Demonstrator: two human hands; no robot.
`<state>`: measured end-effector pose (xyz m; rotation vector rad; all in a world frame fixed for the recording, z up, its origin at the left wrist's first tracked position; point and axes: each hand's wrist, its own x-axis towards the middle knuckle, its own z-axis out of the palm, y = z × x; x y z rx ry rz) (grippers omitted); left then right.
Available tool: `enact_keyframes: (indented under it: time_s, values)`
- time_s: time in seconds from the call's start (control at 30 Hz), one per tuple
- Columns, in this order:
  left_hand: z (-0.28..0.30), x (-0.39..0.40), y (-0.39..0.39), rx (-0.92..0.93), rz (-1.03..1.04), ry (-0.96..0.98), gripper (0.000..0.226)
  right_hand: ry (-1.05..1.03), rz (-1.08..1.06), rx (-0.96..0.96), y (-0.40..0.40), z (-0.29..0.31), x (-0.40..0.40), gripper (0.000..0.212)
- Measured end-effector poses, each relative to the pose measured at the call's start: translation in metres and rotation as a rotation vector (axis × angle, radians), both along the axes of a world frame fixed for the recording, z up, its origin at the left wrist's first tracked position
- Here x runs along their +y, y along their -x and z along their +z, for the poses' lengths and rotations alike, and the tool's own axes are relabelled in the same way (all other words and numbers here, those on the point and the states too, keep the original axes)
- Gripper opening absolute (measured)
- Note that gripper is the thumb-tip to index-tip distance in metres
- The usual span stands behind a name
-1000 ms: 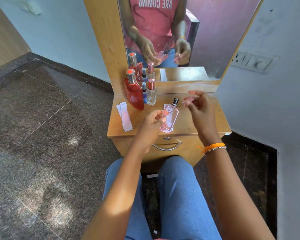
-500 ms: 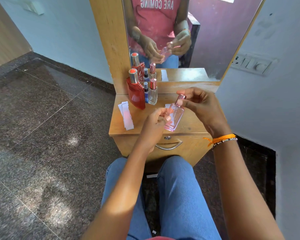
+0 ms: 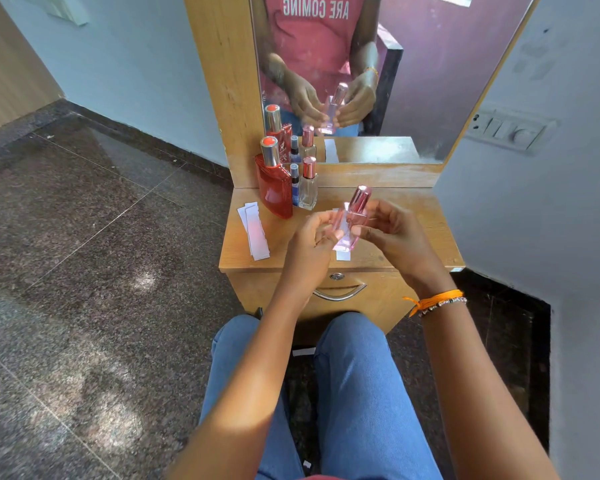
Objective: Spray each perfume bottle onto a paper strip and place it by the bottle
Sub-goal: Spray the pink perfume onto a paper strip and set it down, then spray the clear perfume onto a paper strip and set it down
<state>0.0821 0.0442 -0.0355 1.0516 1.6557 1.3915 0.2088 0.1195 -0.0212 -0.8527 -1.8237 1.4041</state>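
A pink perfume bottle (image 3: 351, 227) with its pink cap on is held tilted above the small wooden dresser top (image 3: 426, 237). My left hand (image 3: 310, 242) grips its left side and my right hand (image 3: 394, 233) grips its right side. A white paper strip (image 3: 343, 255) lies on the dresser under the bottle, mostly hidden. At the back left stand a red bottle (image 3: 274, 188), a thin blue bottle (image 3: 294, 185) and a clear bottle with a pink cap (image 3: 308, 188). A stack of blank paper strips (image 3: 255, 232) lies at the left edge.
A mirror (image 3: 413, 81) rises behind the dresser and reflects the bottles and hands. A drawer with a metal handle (image 3: 340, 294) faces my knees. A wall with a switch plate (image 3: 510, 128) stands close on the right. Dark stone floor lies to the left.
My right hand brought the pink cap back and set it on the bottle's sprayer. Both hands now hold the capped bottle, lifted slightly toward the middle.
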Motion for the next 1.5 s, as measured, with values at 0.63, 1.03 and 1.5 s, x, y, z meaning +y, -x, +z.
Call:
enact_keyframes:
  time_s: [0.63,1.03,1.5]
  values:
    - [-0.012,-0.001,0.016,0.267,0.040,0.083,0.020,-0.205,-0.209,-0.170,0.037,-0.023,0.053,0.029]
    - [-0.012,-0.023,0.055,0.489,0.309,0.052,0.036,-0.703,-0.456,-0.212,0.053,-0.029,-0.027,0.027]
    - [-0.024,-0.041,0.086,0.613,0.387,0.437,0.045,-0.775,0.154,-0.627,0.148,-0.054,-0.027,0.063]
